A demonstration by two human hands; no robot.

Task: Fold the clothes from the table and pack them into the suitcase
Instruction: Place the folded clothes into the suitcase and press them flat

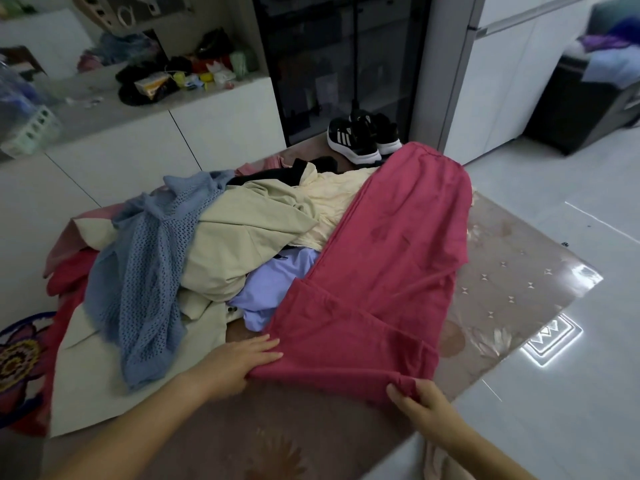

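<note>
A long red garment (388, 268) lies stretched along the right side of the table (512, 282), which has a glossy floral cover. My left hand (239, 362) grips its near left corner, thumb tucked under the cloth. My right hand (419, 400) pinches the near right corner of the same hem. To the left sits a heap of clothes: a blue knitted top (145, 271), a beige jacket (242, 244), a cream blouse (332, 206) and a lilac shirt (273, 292). No suitcase is in view.
White cabinets (145, 147) with a cluttered counter run behind the table on the left. A pair of black sneakers (363, 136) stands on the floor by a dark glass cabinet (346, 64). Glossy floor tiles lie to the right, with a dark bin (581, 109) holding laundry.
</note>
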